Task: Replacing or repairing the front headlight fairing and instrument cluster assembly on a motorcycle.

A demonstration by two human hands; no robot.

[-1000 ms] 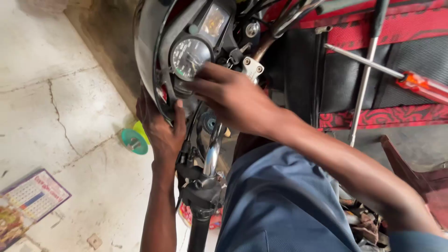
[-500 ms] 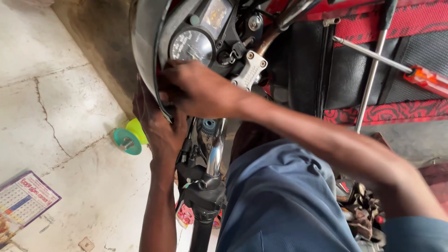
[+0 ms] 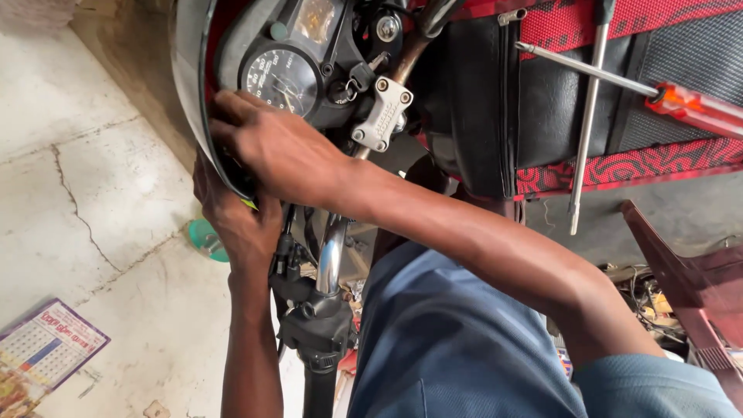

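Observation:
A motorcycle's front end fills the top of the view: a round speedometer sits inside the grey headlight cowl. My right hand reaches across below the speedometer, its fingers curled over the cowl's left rim. My left hand comes up from underneath and grips the same rim from the outside, just under my right hand. A silver handlebar clamp sits right of my right wrist. The fingertips of both hands are partly hidden by the cowl.
A chrome handlebar with a black switch housing hangs below my hands. An orange-handled screwdriver and a long metal rod lie on the black and red seat. On the cracked concrete floor are a green round object and a printed calendar sheet.
My right hand has slid left from under the speedometer to the cowl's rim. My left hand stays beneath the rim. The view has moved closer.

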